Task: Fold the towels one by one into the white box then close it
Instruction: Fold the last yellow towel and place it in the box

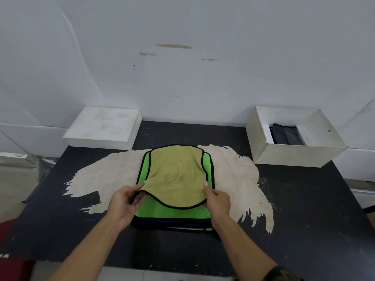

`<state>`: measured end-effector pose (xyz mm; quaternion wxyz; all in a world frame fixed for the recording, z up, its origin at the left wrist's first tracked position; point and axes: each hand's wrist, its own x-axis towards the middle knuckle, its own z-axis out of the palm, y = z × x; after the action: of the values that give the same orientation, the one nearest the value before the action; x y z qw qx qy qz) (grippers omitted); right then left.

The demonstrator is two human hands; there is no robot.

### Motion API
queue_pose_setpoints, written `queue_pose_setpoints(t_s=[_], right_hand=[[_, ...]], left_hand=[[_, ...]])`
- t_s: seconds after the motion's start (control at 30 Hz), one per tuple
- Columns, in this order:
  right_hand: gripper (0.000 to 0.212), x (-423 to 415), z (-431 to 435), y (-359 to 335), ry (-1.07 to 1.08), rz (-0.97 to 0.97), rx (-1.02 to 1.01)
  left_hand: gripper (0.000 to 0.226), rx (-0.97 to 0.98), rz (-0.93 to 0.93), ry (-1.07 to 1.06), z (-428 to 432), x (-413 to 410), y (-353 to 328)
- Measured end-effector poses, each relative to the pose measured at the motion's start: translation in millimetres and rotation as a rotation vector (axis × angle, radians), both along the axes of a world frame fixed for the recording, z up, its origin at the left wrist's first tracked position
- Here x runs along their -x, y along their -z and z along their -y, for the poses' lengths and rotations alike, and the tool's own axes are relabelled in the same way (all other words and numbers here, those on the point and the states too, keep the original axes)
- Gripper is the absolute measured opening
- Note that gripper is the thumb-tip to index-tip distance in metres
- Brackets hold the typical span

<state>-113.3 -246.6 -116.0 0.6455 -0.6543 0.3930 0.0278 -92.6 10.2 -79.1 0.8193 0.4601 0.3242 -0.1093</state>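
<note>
- The yellow towel lies on top of a stack in the middle of the bench, over a green towel. Taking the top one first suits the one-by-one order.
- The left hand pinches the towel's near left corner and the right hand pinches its near right corner. Both corners are raised slightly, probably so the near edge can be carried over to the far edge for a first fold.
- The white box sits open at the far right corner of the bench with grey towels already inside. Its lid appears to be the white slab at the far left corner, out of the folding space.
- I cannot count the stack: only dark edges show under the green towel at its near side.
- The near wall of the box hides how full it is.
</note>
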Motion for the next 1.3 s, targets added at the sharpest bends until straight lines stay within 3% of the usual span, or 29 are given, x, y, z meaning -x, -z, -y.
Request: queue_pose_setpoints(t_s=[0.13,0.37,0.5,0.57,0.73,0.83,0.93,1.1,1.2,1.3], right_hand=[[0.005,4.8,0.1,-2.9,-0.013,0.014,0.083],[0.030,11.6,7.6,-16.6,-0.056,0.091,0.062],[0.039,13.3,7.4,-16.3,-0.182,-0.003,0.024],[0.034,14.0,7.9,-17.1,-0.199,-0.028,0.025],[0.007,13.8,10.4,-14.0,-0.179,-0.052,0.005],[0.003,10.5,9.9,-12.8,-0.227,-0.073,0.154],[0.013,6.0,7.8,-19.8,-0.239,-0.059,0.238],[0.017,-8.9,7.6,-31.8,-0.153,0.000,0.077],[0.013,-19.7,10.3,-37.8,-0.177,-0.024,-0.022],[0.032,-22.9,12.9,-52.1,-0.264,-0.079,-0.152]], left_hand=[[0.027,-0.268,-0.085,-0.051,4.3,0.8,1.2],[0.045,-0.524,-0.043,-0.018,8.2,5.2,5.1],[0.024,-0.558,-0.114,0.067,7.1,3.8,11.1],[0.009,-0.571,-0.169,0.167,4.9,3.1,10.4],[0.022,-0.613,-0.190,0.411,-0.7,1.4,3.7],[0.014,-0.672,-0.176,0.379,-4.7,-4.7,-2.6],[0.019,-0.628,-0.150,0.246,-3.3,-12.9,-11.1],[0.034,-0.665,-0.043,0.139,5.1,-26.6,-21.0],[0.028,-0.706,0.021,0.222,6.9,-36.1,-21.0],[0.017,-0.740,-0.001,0.371,5.1,-45.0,-18.1]])
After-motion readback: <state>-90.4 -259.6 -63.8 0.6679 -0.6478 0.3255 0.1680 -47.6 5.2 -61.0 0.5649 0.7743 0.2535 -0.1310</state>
